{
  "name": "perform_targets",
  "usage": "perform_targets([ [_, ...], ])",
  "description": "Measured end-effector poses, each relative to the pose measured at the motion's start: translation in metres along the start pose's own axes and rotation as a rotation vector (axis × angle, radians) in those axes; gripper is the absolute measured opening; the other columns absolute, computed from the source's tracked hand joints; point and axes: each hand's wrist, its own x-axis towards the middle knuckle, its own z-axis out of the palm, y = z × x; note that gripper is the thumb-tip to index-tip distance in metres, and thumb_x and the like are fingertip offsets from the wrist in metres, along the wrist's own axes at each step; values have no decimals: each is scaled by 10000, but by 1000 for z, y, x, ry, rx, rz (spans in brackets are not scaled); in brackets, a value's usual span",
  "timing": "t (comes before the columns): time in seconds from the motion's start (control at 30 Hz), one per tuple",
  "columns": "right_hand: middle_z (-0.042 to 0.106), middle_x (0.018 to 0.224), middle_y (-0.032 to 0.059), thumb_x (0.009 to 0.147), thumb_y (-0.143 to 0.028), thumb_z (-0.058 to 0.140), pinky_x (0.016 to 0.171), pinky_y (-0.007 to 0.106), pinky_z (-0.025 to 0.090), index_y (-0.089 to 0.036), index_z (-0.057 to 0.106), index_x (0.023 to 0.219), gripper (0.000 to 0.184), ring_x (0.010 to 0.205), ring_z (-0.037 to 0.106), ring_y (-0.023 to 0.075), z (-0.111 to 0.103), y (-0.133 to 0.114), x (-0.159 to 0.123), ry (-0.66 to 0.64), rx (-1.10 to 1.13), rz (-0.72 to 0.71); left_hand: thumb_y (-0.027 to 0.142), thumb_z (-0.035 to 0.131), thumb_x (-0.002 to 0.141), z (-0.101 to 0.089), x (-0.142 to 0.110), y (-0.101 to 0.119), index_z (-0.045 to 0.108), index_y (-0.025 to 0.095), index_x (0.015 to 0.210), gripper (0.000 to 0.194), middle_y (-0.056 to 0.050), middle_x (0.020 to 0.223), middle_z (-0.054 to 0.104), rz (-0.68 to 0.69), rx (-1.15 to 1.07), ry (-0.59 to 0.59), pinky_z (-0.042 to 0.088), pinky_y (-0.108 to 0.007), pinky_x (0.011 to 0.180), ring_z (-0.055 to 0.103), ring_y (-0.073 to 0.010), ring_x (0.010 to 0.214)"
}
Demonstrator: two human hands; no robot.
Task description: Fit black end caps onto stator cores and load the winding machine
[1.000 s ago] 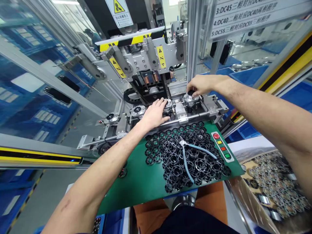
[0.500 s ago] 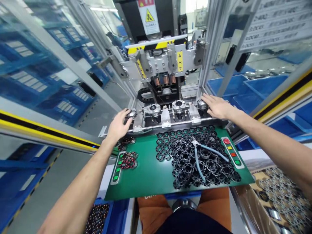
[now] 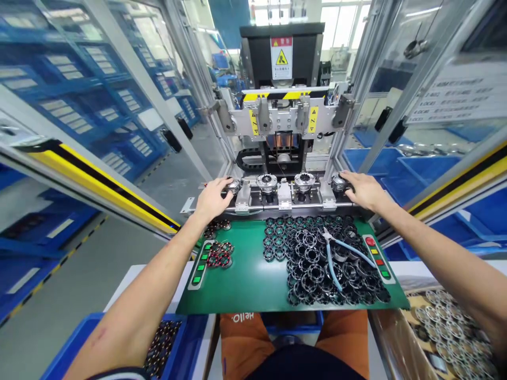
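My left hand [image 3: 214,198] rests curled over the leftmost round metal fixture [image 3: 233,186] on the machine's rail. My right hand [image 3: 362,189] lies over the rightmost fixture [image 3: 338,182], fingers bent around it. Between my hands stand two more round fixtures [image 3: 266,182] [image 3: 304,181], each with a toothed core on top. Below the rail, a green work mat [image 3: 245,279] carries a heap of black ring-shaped cores [image 3: 317,264]. Blue-handled pliers [image 3: 336,253] lie on the heap.
A few copper-wound cores [image 3: 219,255] sit by the left button strip [image 3: 200,269]. A second button strip [image 3: 378,259] is on the mat's right. A blue bin [image 3: 162,345] sits lower left, a box of silver rings [image 3: 451,327] lower right. Clear guard panels flank the winding machine [image 3: 283,121].
Both hands left the two middle fixtures and spread outward to the outermost ones. The view tilted up and pulled back, showing more of the machine.
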Motion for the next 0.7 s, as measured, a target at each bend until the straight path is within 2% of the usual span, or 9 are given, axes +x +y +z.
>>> perform_targets([
  [0.1, 743, 1722, 174, 1183, -469, 843, 1351, 682, 614, -205, 743, 1657, 552, 1550, 755, 377, -19, -34, 18, 4, -31, 21, 394, 526, 1154, -11, 17, 28, 823, 144, 1627, 612, -194, 1717, 790, 32, 13, -20, 495, -649, 1471, 706, -432, 1642],
  [0.17, 725, 1726, 164, 1184, -489, 853, 1314, 665, 649, -225, 750, 1644, 540, 1542, 748, 372, -25, -72, 38, 17, -30, 4, 467, 519, 1200, -6, 27, 62, 686, 128, 1797, 706, -195, 1907, 624, 78, 5, 6, 391, -645, 1541, 543, -439, 1813],
  [0.2, 704, 1755, 167, 1189, -482, 846, 1310, 656, 656, -233, 740, 1663, 546, 1555, 739, 374, -25, -93, 47, 22, -21, -18, 508, 529, 1216, 0, 29, 80, 588, 143, 1882, 762, -178, 1995, 510, 106, -7, 16, 362, -628, 1559, 452, -428, 1879],
  [0.23, 691, 1772, 169, 1189, -481, 846, 1309, 656, 657, -236, 731, 1676, 557, 1563, 734, 377, -24, -113, 55, 19, -10, -40, 522, 553, 1217, 7, 31, 97, 560, 170, 1905, 773, -161, 2018, 476, 129, -21, 12, 371, -615, 1556, 415, -417, 1904],
  [0.33, 704, 1754, 167, 1181, -481, 859, 1297, 654, 665, -228, 737, 1667, 562, 1548, 743, 376, -20, -147, 64, -20, 16, -65, 456, 671, 1159, 19, 21, 126, 692, 197, 1790, 682, -162, 1923, 615, 143, -69, -7, 470, -610, 1494, 525, -426, 1837],
  [0.4, 685, 1783, 169, 1181, -480, 858, 1327, 674, 641, -234, 729, 1684, 575, 1585, 722, 387, -23, -141, 55, -7, 33, -47, 435, 684, 1145, 15, 5, 124, 699, 170, 1764, 674, -181, 1922, 611, 112, -107, 54, 448, -620, 1509, 521, -430, 1835],
  [0.5, 632, 1848, 174, 1182, -490, 852, 1386, 718, 582, -243, 702, 1726, 616, 1665, 662, 413, -35, -104, 34, 64, 64, 48, 470, 554, 1219, 1, -40, 112, 630, 127, 1795, 674, -212, 1952, 552, 28, -166, 238, 386, -621, 1542, 478, -398, 1851],
  [0.6, 728, 1759, 188, 1171, -462, 845, 1378, 753, 579, -209, 757, 1663, 561, 1624, 708, 426, -48, -68, 19, 43, 127, 102, 468, 427, 1269, 8, -114, 122, 720, 159, 1679, 591, -204, 1816, 689, 11, -219, 340, 482, -575, 1463, 607, -341, 1742],
  [0.7, 758, 1774, 201, 1165, -369, 704, 1453, 752, 512, -193, 787, 1677, 548, 1674, 686, 447, -61, -51, -5, 66, 212, 74, 485, 547, 1226, 37, -209, 141, 898, 272, 1365, 433, -125, 1416, 916, 69, -258, 299, 631, -501, 1182, 847, -313, 1356],
])
